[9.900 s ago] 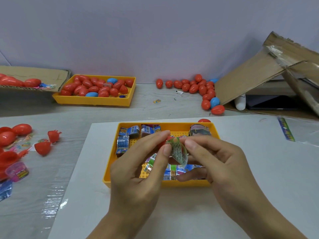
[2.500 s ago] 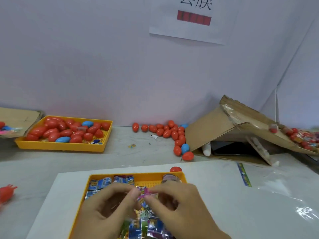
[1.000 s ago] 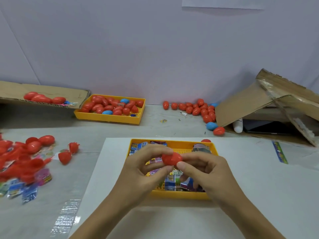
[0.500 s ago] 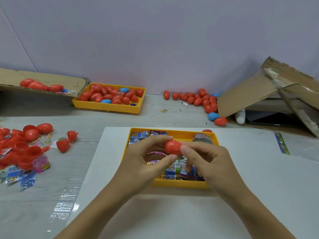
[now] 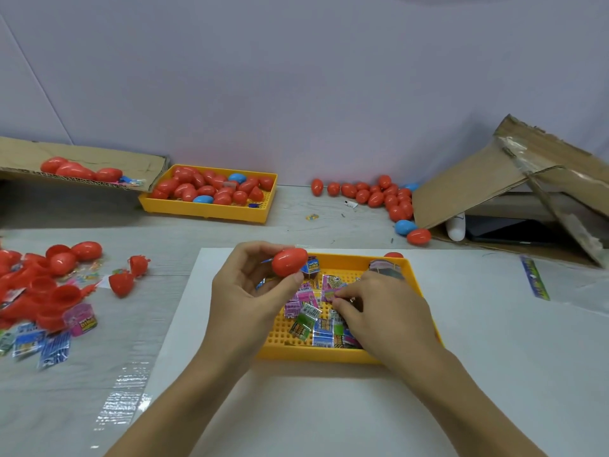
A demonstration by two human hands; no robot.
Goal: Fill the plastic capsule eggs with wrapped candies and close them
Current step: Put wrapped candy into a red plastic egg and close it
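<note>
Over the tray (image 5: 329, 356), left hand (image 5: 250, 295) alone holds egg (image 5: 289, 261) — right hand (image 5: 385, 311) seemingly among candies (image 5: 309, 319).

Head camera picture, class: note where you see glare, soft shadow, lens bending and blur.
Head view: glare streaks on the clear plastic film covering the table at lower left; a soft shadow under the near yellow tray on the white sheet; wide-angle bending curves the table's far edge; the candy wrappers at the left edge look smeared, while the red egg in the left hand is fairly sharp.
</note>
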